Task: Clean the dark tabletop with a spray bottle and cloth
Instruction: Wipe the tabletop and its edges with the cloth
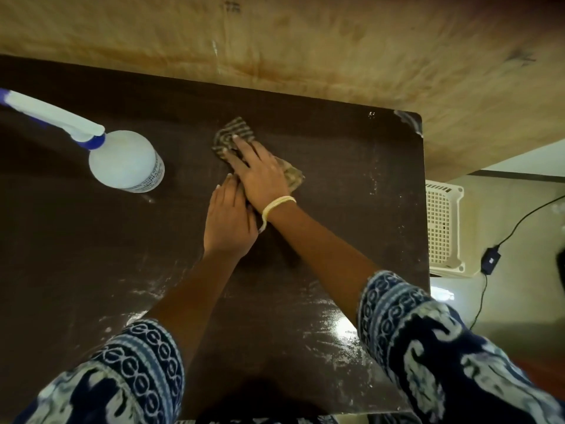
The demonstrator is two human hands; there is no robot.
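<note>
The striped cloth [235, 142] was pressed flat on the dark tabletop [351, 179] under the right hand [263, 175], fingers straight; the left hand [229, 221] lay open alongside. Wiping seemed underway; the spray bottle [125, 160] stood apart, and the smeared near edge likely needed passes next

sleeves [428, 347]: navy, white-blue swirl print | right wrist: pale yellow thread band [276, 205]

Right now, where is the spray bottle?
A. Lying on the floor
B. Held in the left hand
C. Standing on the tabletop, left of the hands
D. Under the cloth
C: the spray bottle stands untouched on the dark tabletop, left of both hands; the right hand presses the striped cloth.
</note>
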